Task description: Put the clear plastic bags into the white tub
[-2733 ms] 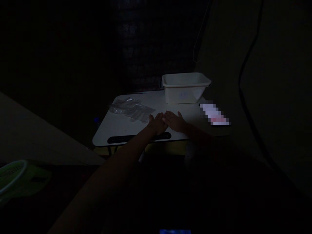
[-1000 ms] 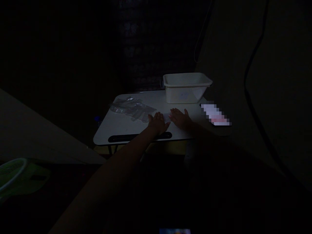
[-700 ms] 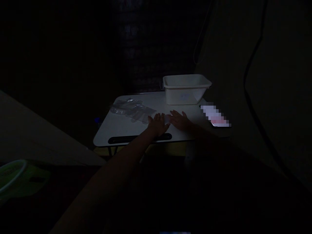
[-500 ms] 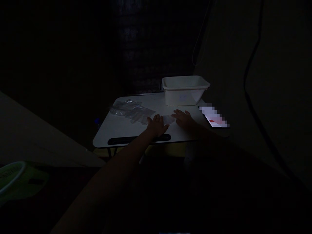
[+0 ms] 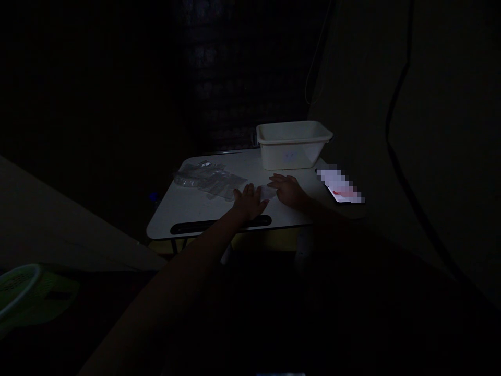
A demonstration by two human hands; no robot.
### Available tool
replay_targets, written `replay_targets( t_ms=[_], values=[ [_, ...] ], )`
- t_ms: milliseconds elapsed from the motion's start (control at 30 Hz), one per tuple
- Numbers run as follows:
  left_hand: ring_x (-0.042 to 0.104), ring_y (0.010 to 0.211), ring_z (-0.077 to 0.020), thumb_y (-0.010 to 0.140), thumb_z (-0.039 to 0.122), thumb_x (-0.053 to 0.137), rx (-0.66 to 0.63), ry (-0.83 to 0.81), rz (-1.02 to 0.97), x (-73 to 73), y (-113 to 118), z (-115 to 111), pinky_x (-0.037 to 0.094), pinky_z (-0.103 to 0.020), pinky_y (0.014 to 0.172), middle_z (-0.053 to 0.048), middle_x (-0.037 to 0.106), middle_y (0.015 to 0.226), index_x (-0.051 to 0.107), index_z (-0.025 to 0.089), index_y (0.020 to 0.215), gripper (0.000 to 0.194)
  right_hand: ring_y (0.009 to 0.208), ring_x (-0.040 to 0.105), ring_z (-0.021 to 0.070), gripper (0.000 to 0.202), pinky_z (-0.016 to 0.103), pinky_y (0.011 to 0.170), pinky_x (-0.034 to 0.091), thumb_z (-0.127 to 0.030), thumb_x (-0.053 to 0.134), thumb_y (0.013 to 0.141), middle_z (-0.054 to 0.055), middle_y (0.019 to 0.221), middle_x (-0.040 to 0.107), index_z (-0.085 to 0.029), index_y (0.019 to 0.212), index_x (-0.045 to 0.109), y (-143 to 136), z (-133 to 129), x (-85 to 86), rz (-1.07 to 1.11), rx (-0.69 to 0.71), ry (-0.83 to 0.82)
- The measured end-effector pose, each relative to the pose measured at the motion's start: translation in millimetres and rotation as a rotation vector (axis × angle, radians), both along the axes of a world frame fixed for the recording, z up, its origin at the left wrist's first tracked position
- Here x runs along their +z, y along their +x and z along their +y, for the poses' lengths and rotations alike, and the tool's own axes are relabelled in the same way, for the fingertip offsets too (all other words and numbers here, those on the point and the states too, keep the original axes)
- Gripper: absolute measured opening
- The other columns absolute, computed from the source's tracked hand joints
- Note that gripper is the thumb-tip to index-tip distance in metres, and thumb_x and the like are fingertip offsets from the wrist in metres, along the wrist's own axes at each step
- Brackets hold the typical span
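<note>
My left hand (image 5: 249, 202) lies flat with its fingers apart, on a clear plastic sheet or bag (image 5: 267, 192) on the white table (image 5: 195, 207). Just to its right, my right hand (image 5: 288, 191) reaches over the right end of the same plastic, fingers stretched out to the left. Whether the right fingertips touch the plastic, I cannot tell in the dim light. A crumpled heap of clear plastic bags (image 5: 209, 179) spreads to the left of my left hand; whether it joins the piece under my hands is unclear.
A white plastic tub (image 5: 291, 155) stands at the back right of the table. A lit phone (image 5: 340, 186) lies at the right edge. A black slot strip (image 5: 195, 226) runs along the front edge. On the floor at left is a green basket (image 5: 58, 297). The room is very dark.
My right hand has shifted slightly left over the plastic, nearer my left hand. My left hand stays on the plastic. The whole view has moved a little.
</note>
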State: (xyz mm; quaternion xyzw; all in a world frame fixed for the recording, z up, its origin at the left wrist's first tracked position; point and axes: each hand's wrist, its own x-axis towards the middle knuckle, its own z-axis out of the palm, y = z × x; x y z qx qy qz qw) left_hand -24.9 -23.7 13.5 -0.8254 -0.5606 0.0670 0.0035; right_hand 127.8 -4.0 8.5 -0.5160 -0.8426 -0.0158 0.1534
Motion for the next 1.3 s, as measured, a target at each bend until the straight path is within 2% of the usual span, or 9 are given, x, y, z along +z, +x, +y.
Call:
replay_targets(
  t_ms=[133, 267, 467, 733, 900, 1100, 1300],
  values=[
    [0.009, 0.126, -0.0264, 0.082, 0.047, 0.01, -0.011, 0.01, 0.015, -0.5, -0.8, 0.0, 0.013, -0.054, 0.094, -0.016, 0.014, 0.138, 0.014, 0.012, 0.132, 0.06, 0.121, 0.027, 0.018, 0.044, 0.045, 0.095, 0.022, -0.025, 0.023, 0.083, 0.008, 0.13, 0.037, -0.015, 0.123, 0.037, -15.2, -0.4, -3.8, 0.013, -0.02, -0.009],
    [0.009, 0.126, -0.0267, 0.082, 0.045, 0.012, -0.019, 0.002, 0.023, -0.6, -1.0, -0.2, 0.014, -0.054, 0.093, -0.016, 0.013, 0.138, 0.015, 0.012, 0.131, 0.059, 0.122, 0.025, 0.0206, 0.047, 0.052, 0.095, 0.019, -0.034, 0.016, 0.086, 0.011, 0.133, 0.032, -0.013, 0.124, 0.035, -27.0, -5.7, -12.4, -0.093, -0.012, -0.024],
    [0.01, 0.126, -0.0264, 0.082, 0.045, 0.01, -0.014, 0.017, -0.018, -3.3, -0.7, 0.6, 0.013, -0.055, 0.093, -0.017, 0.014, 0.137, 0.013, 0.012, 0.132, 0.059, 0.122, 0.025, 0.0217, 0.047, 0.055, 0.093, 0.019, -0.035, 0.013, 0.086, 0.012, 0.132, 0.033, -0.016, 0.122, 0.037, -27.6, -9.7, -18.3, -0.2, 0.008, 0.024],
    [0.01, 0.126, -0.0266, 0.081, 0.046, 0.014, -0.018, 0.032, -0.046, -2.6, -1.7, 0.8, 0.013, -0.054, 0.094, -0.017, 0.011, 0.138, 0.01, 0.011, 0.132, 0.062, 0.122, 0.026, 0.019, 0.046, 0.054, 0.094, 0.019, -0.038, 0.013, 0.086, 0.007, 0.133, 0.033, -0.023, 0.123, 0.035, -29.3, -2.7, -14.1, -0.095, -0.039, -0.076],
    [0.003, 0.126, -0.0261, 0.078, 0.051, 0.019, -0.06, 0.037, -0.025, -0.6, -2.8, 1.2, 0.009, -0.053, 0.095, -0.015, 0.009, 0.139, 0.01, 0.009, 0.132, 0.069, 0.123, 0.024, 0.0195, 0.048, 0.053, 0.095, 0.016, -0.037, 0.013, 0.086, 0.008, 0.134, 0.03, -0.02, 0.125, 0.033, -33.6, -2.7, -10.8, -0.077, -0.046, -0.036],
    [0.006, 0.126, -0.0247, 0.079, 0.048, 0.019, -0.121, 0.032, -0.027, -5.3, -3.6, 1.9, 0.009, -0.053, 0.096, -0.013, 0.014, 0.138, 0.012, 0.01, 0.132, 0.065, 0.123, 0.023, 0.0195, 0.05, 0.054, 0.094, 0.018, -0.037, 0.009, 0.086, 0.012, 0.134, 0.03, -0.015, 0.126, 0.031, -35.4, -7.1, -17.0, -0.169, -0.007, -0.036],
    [0.005, 0.127, -0.0248, 0.079, 0.047, 0.019, -0.103, -0.024, -0.013, -2.6, -2.3, 2.2, 0.009, -0.054, 0.095, -0.012, 0.012, 0.139, 0.009, 0.012, 0.132, 0.065, 0.123, 0.022, 0.0219, 0.053, 0.054, 0.094, 0.019, -0.039, 0.008, 0.085, 0.01, 0.134, 0.03, -0.017, 0.127, 0.031, -35.5, -6.0, -18.6, -0.152, -0.029, -0.064]
  ],
)
